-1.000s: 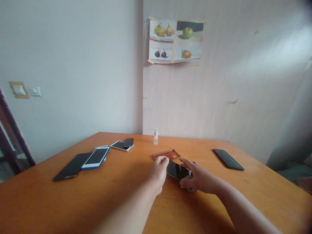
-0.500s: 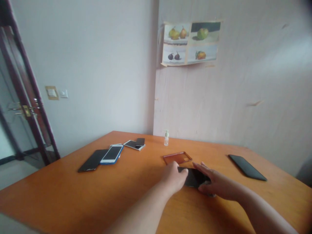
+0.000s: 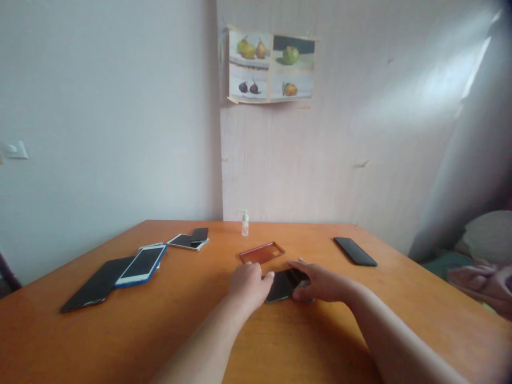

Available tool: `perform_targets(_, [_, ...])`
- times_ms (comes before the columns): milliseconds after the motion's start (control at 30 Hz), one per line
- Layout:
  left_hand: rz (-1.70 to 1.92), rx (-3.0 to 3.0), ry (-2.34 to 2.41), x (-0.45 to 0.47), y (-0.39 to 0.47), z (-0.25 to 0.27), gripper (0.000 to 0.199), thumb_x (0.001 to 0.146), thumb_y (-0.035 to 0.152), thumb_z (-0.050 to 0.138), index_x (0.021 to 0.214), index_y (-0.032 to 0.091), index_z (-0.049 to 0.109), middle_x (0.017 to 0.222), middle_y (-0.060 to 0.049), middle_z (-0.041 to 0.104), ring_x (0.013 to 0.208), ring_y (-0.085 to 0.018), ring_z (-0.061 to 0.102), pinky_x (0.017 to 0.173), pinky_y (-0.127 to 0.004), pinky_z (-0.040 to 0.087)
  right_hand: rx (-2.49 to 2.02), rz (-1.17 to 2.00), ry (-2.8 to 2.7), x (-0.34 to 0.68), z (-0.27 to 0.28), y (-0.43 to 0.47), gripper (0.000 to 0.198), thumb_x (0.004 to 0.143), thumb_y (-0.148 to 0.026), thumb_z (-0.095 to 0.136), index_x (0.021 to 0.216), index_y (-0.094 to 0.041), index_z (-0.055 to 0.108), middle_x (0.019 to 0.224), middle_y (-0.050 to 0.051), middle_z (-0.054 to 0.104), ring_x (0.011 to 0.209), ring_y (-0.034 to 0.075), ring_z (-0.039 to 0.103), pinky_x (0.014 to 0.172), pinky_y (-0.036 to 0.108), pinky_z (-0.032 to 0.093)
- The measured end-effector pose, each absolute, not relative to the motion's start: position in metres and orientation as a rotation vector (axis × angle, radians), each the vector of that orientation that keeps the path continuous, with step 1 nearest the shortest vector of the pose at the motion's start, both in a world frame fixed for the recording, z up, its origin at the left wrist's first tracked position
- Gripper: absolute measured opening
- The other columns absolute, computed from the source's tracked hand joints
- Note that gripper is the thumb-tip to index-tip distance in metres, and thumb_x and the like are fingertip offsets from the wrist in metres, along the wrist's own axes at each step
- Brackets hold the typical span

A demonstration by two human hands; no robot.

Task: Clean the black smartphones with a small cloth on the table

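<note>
A black phone (image 3: 281, 286) lies low at the table's middle, between my two hands. My left hand (image 3: 248, 287) is closed on its left end, thumb along the near side. At the right end, my right hand (image 3: 323, 282) grips it with fingers on the far edge and thumb on the near one. Something pale and glossy shows under the right thumb, too small to make out. Just beyond the phone rests a reddish-brown see-through phone case (image 3: 261, 253), apart from it. Both hands cover the phone's ends.
On the left of the orange table (image 3: 168, 330) lie a large black tablet-like device (image 3: 94, 285), a blue-edged white phone (image 3: 142, 265) and a white phone (image 3: 180, 241) under a small dark one (image 3: 200, 234). A pump bottle (image 3: 245, 224) stands behind; another black phone (image 3: 355, 251) lies right.
My view has turned to the right, so everything sits further left and the door has left the picture. Both hands keep their hold on the phone.
</note>
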State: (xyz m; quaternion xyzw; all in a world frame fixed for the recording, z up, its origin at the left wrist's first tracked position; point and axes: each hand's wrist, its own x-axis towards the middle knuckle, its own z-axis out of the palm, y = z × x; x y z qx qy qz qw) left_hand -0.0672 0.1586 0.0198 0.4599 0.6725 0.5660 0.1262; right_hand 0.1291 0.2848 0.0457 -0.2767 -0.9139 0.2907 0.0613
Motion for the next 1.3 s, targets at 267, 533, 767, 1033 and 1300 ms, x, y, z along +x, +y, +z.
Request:
perform_targets(267, [1.689,1.132,1.821,-0.074,0.159,0.022,0.037,0.052,0.027,0.083,0.045,0.024,0.046,0.054,-0.002,0.045,0.099,-0.034,0.056,0.088,-0.035,0.035,-1.099,0.587,-2.499,0.135,0.052,0.301,0.033,0.081,-0.044,0.059,0.091,-0.015,0.070,0.087,0.009,0.071,0.076,0.020,0.062,0.067,0.030,0.043])
perform_targets(533, [1.405,1.427,1.965,-0.079,0.154,0.025,0.042,0.040,0.047,0.086,0.063,0.024,0.060,0.077,-0.007,0.058,0.096,-0.036,0.056,0.089,-0.037,0.037,-1.129,0.594,-2.698,0.140,0.051,0.293,0.029,0.068,-0.045,0.072,0.066,-0.018,0.061,0.062,0.002,0.063,0.055,0.014,0.051,0.048,0.024,0.028])
perform_targets(767, [1.179,1.521,1.965,-0.078,0.148,0.033,0.054,0.027,0.048,0.088,0.067,0.024,0.061,0.089,-0.008,0.059,0.103,-0.039,0.054,0.094,-0.039,0.036,-1.084,0.601,-2.568,0.134,0.057,0.292,0.003,0.070,-0.015,0.058,0.069,-0.018,0.059,0.061,-0.001,0.061,0.056,0.012,0.052,0.049,0.021,0.031])
perform_targets(1033, [1.025,1.740,2.022,-0.078,0.150,0.031,0.051,0.035,0.054,0.085,0.069,0.024,0.061,0.085,-0.008,0.054,0.095,-0.038,0.054,0.087,-0.041,0.038,-0.980,0.420,-2.497,0.117,0.054,0.275,0.011,0.076,-0.014,0.052,0.078,-0.018,0.061,0.076,0.001,0.061,0.070,0.014,0.055,0.063,0.023,0.037])
perform_targets(1300, [1.159,1.734,1.960,-0.078,0.151,0.029,0.051,0.032,0.050,0.087,0.065,0.023,0.059,0.075,-0.002,0.047,0.083,-0.031,0.054,0.080,-0.035,0.037,-1.033,0.483,-2.678,0.116,0.059,0.259,0.010,0.077,-0.020,0.059,0.072,-0.017,0.067,0.082,0.003,0.060,0.080,0.016,0.054,0.076,0.024,0.037])
